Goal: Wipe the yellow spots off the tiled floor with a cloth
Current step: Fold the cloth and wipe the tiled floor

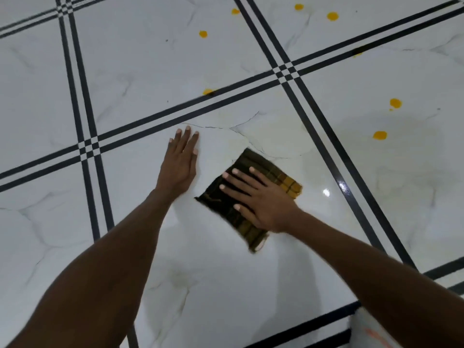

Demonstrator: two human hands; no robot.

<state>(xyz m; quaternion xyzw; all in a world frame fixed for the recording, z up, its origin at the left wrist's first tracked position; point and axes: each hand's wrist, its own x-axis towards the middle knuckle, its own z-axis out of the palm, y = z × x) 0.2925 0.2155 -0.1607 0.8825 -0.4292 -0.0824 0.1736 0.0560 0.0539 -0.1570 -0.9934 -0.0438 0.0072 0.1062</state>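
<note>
A folded dark cloth with yellow checks (pixel 261 167) lies flat on the white marble-look tiled floor (pixel 150 71). My right hand (pixel 256 199) presses on it with fingers spread and straight. My left hand (pixel 179 164) rests flat on the bare tile just left of the cloth, fingers straight. Several yellow spots dot the floor beyond: one on the dark grout line (pixel 208 91) ahead, one farther back (pixel 203 34), and two to the right (pixel 395 103) (pixel 379 135). More sit at the far top (pixel 332 16). The tile under my hands shows no spots.
Black double stripes (pixel 85 121) cross the floor between tiles. A light reflection glints right of the cloth (pixel 326 192). A white object with faint orange marks (pixel 371 332) pokes in at the bottom right corner.
</note>
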